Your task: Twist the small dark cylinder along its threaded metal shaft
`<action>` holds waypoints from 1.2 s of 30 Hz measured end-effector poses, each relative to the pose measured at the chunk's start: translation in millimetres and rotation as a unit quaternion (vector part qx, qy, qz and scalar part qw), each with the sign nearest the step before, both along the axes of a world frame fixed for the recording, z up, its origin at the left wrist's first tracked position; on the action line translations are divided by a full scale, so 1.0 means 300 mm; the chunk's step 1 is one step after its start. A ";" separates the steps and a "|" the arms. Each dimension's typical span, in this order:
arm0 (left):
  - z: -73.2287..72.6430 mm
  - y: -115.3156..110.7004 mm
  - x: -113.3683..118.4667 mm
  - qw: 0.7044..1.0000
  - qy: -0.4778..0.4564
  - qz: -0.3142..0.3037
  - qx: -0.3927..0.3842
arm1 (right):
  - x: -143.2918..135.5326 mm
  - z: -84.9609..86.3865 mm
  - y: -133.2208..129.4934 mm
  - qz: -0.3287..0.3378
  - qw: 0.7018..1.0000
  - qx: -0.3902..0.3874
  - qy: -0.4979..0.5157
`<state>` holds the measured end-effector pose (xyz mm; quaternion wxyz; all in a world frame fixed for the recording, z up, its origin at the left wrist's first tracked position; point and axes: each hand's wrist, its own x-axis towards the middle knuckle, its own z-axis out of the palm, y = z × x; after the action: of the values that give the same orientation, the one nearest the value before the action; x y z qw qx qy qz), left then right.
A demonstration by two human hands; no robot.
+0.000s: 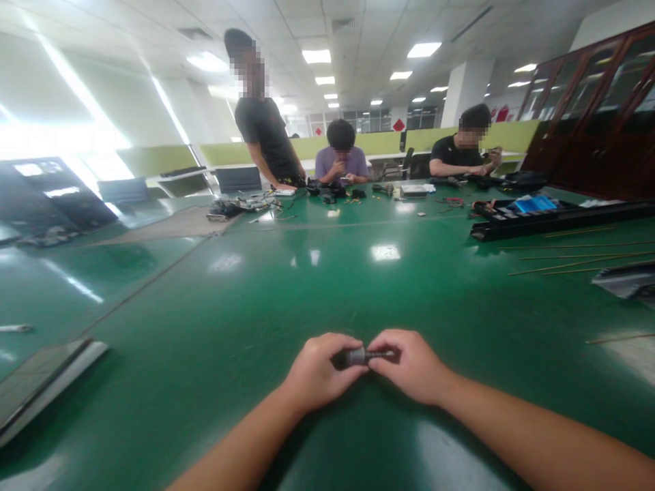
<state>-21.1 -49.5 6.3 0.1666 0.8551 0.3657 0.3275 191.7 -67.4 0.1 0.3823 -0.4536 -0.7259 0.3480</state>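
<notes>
Shiny green table (220, 300) in front of you, three people (326, 165) past it at 11, 12 and 2 o'clock. Your part (364, 355) is around 5 o'clock from mid-view: left hand (320, 368) pinched on its grey barrel (355, 356), right hand (412, 368) pinched on the thin rod (379, 354). Progress-wise, they look lined up as one piece, but can't tell what's left. No brands, labels or writing I can read.

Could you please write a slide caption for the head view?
Left hand on grey cylinder, right hand on slim dark rod.
</notes>
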 end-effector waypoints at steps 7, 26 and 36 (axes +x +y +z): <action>0.006 -0.001 -0.005 1.000 0.001 0.003 0.001 | 0.002 -0.007 0.002 -0.003 1.000 0.003 0.003; 0.018 -0.003 -0.004 1.000 0.006 0.002 0.003 | 0.007 -0.003 0.003 0.006 1.000 0.003 0.002; 0.019 -0.001 -0.010 1.000 0.006 0.002 0.003 | 0.007 0.001 -0.003 0.005 1.000 -0.004 0.005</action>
<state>-23.9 -49.9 11.9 0.1606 0.8568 0.3676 0.3239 193.9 -68.3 0.5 0.3827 -0.4495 -0.7249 0.3551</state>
